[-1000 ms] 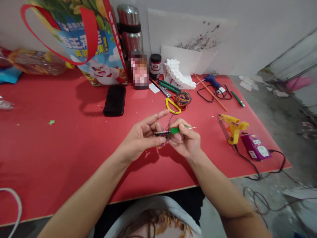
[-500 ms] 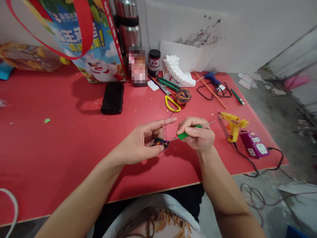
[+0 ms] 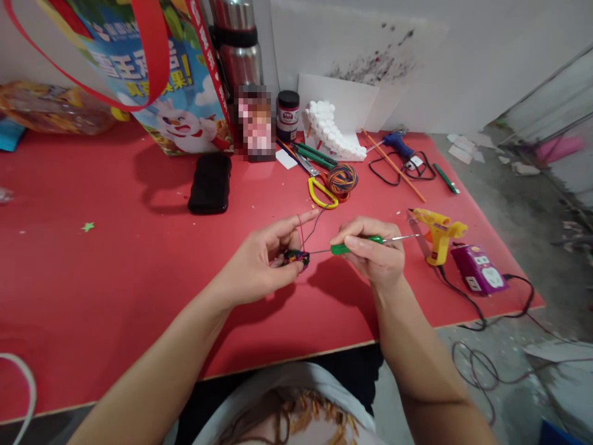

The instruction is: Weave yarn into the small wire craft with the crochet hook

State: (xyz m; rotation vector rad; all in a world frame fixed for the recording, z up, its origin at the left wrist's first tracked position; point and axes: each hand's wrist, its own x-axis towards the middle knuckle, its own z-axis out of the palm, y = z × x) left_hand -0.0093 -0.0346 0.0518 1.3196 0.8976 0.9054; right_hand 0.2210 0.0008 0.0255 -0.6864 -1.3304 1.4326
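My left hand (image 3: 264,262) pinches a small dark multicoloured crochet piece (image 3: 296,258) between thumb and fingers. Its index finger is stretched out with yarn (image 3: 302,230) looped over it. In my right hand (image 3: 373,250) is a crochet hook (image 3: 340,249) with a green handle, held like a pen. The hook's thin shaft points left and reaches the edge of the crochet piece; whether its tip is inside a stitch I cannot tell. Beyond the hands lies a ball of multicoloured yarn (image 3: 343,178), and a strand runs from it towards my left hand.
Yellow-handled scissors (image 3: 323,193) lie beside the yarn ball. To the right are a yellow glue gun (image 3: 438,232), a purple power socket box (image 3: 479,270) and a blue glue gun (image 3: 397,144). A black case (image 3: 210,183) and a large carrier bag (image 3: 185,117) are at the left.
My left hand has shifted slightly left with the crochet piece. The right hand has turned the hook flatter, and more of its shaft shows. The yarn strand hangs slacker.
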